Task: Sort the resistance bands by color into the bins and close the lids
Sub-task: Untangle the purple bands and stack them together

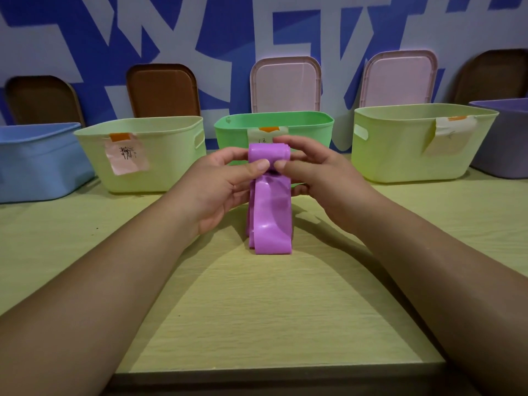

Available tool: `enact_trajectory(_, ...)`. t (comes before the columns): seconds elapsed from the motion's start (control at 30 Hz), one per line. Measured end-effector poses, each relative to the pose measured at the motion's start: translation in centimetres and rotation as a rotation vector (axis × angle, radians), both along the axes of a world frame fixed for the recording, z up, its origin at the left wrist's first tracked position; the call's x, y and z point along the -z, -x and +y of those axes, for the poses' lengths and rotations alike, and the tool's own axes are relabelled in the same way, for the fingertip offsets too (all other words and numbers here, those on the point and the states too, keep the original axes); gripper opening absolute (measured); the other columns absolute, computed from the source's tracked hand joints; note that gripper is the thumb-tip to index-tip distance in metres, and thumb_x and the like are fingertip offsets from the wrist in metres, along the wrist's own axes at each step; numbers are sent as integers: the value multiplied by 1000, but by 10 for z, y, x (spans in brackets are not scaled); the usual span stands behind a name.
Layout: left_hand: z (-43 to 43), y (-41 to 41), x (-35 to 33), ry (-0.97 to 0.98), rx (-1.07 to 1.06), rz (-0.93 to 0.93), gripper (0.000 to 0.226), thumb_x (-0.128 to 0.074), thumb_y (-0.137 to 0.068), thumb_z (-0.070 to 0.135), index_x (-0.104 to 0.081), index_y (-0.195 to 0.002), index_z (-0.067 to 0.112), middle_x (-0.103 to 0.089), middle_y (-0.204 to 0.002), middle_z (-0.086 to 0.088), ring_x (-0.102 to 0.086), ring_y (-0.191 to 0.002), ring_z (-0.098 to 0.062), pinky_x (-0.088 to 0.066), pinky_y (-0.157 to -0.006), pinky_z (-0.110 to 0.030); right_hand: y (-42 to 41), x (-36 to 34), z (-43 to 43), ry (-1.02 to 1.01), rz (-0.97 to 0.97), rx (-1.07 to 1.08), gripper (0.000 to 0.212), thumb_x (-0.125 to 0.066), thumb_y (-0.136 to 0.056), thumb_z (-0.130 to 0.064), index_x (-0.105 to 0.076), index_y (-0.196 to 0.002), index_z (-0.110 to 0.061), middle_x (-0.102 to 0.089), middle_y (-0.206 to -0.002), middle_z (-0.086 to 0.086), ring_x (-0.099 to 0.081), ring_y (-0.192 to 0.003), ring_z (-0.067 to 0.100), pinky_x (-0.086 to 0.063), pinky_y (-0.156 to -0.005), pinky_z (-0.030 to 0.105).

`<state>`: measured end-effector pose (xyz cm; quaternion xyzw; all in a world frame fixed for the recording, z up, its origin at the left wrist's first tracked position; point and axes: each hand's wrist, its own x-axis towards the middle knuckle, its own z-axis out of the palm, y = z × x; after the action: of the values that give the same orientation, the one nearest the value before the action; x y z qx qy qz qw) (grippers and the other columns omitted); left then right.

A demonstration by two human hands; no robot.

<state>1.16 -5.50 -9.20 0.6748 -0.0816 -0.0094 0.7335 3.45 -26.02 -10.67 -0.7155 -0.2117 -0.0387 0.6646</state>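
While both hands hold it up in front of the green bin point(274, 121), the band point(270, 212) hangs folded, with its top bunched between the thumbs. The left hand point(220, 181) pinches the band: its thumb point(261, 164) is pressed on the front and its fingers point(235, 154) are curled behind the top edge. The right hand point(317, 178) does the same, with its thumb point(281, 164) on the front just beside the left thumb and its fingers point(297, 144) curled over the top fold. Both hands are nearly closed, with only the band between the digits. The lower loop of the band reaches down to the table point(257, 310); whether it touches, I cannot tell.

Five bins stand in a row at the back, all uncovered:
- blue bin point(37, 158)
- left yellow bin point(160, 167)
- green bin
- right yellow bin point(400, 150)
- purple bin point(503, 138)

Paper notes are taped to the front rims of the left yellow bin point(127, 155) and the right yellow bin point(448, 135). The one on the green bin is partly hidden by the fingers.

Lids lean upright on the wall point(228, 38) behind the bins:
- brown lid point(43, 101)
- second brown lid point(163, 90)
- pink lid point(285, 84)
- second pink lid point(397, 78)
- third brown lid point(491, 75)
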Motion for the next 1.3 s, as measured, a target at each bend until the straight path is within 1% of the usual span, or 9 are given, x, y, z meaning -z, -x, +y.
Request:
enact_trajectory(0.1, 0, 1, -1, 39, 34, -41, 45, -76, -94, 5, -64, -138, 11, -79, -119, -16, -79, -109, -31, -64, -91, -37, 2, -1, 1, -34, 22, -4, 35, -75, -101, -41, -71, -135, -42, -80, -116, -3, -79, -102, 22, -65, -86, 40)
enact_trajectory(0.2, -2, 2, -1, 35, 30, -68, 46, -76, -94, 3, -65, -138, 11, -79, -121, -17, -78, -110, -31, -64, -94, -37, 2, 1, 1, -59, -10, 29, 37, -77, -100, -37, -73, -136, -32, -81, -114, -2, -79, -105, 23, -66, -91, 46)
enact_trajectory(0.4, -3, 0, 2, -202, 39, -3, 37, -76, -99, 34, -70, -133, 19, -81, -119, -3, -78, -112, -21, -58, -105, -46, -1, 1, -1, -134, -49, 49, 32, -80, -97, -20, -78, -129, -24, -79, -120, 3, -77, -111, 26, -63, -99, 50)
enact_trajectory(0.67, -2, 2, -3, -12, 96, 45, 40, -76, -95, 28, -73, -129, 7, -79, -120, -15, -76, -114, -26, -61, -101, -37, 0, 2, 0, -98, -83, 39, 37, -83, -93, -6, -77, -122, -29, -75, -125, -4, -77, -109, 23, -65, -93, 43)
enact_trajectory(0.8, -2, 0, 1, 26, 62, 24, 46, -78, -92, 23, -69, -134, 7, -80, -119, -14, -78, -111, -25, -64, -89, -32, 3, 1, 0, -77, -54, 11, 41, -80, -94, 0, -76, -121, -29, -73, -128, -6, -76, -112, 22, -66, -90, 41)
enact_trajectory(0.97, -5, -2, 2, 58, -5, -12, 42, -77, -95, 17, -67, -134, 6, -81, -116, -13, -80, -105, -24, -64, -84, -29, -3, 5, 4, -27, 16, 81, 54, -86, -89, -29, -67, -138, -38, -73, -131, -4, -75, -116, 19, -62, -102, 49)
enact_trajectory(1.03, -5, -3, 2, 83, -19, -29, 41, -76, -96, 15, -66, -135, 5, -81, -115, -15, -80, -104, -25, -64, -83, -29, -3, 6, 5, 13, 20, 118, 54, -82, -92, -38, -67, -143, -32, -77, -126, -7, -75, -116, 15, -60, -106, 49)
enact_trajectory(1.13, -5, -5, 2, 118, -38, -61, 44, -77, -95, 11, -63, -136, 4, -79, -120, -18, -79, -108, -29, -64, -86, -32, 1, 6, 3, 74, -13, 130, 33, -68, -106, -25, -73, -138, -34, -82, -111, -10, -77, -109, 13, -60, -105, 49)
enact_trajectory(1.3, -11, -5, 5, 140, -70, -81, 45, -76, -96, 4, -61, -138, 3, -79, -118, -18, -79, -107, -30, -65, -89, -36, -1, 7, 6, 168, -17, 203, 42, -69, -104, -19, -71, -139, -43, -82, -103, -4, -79, -101, 22, -63, -96, 54)
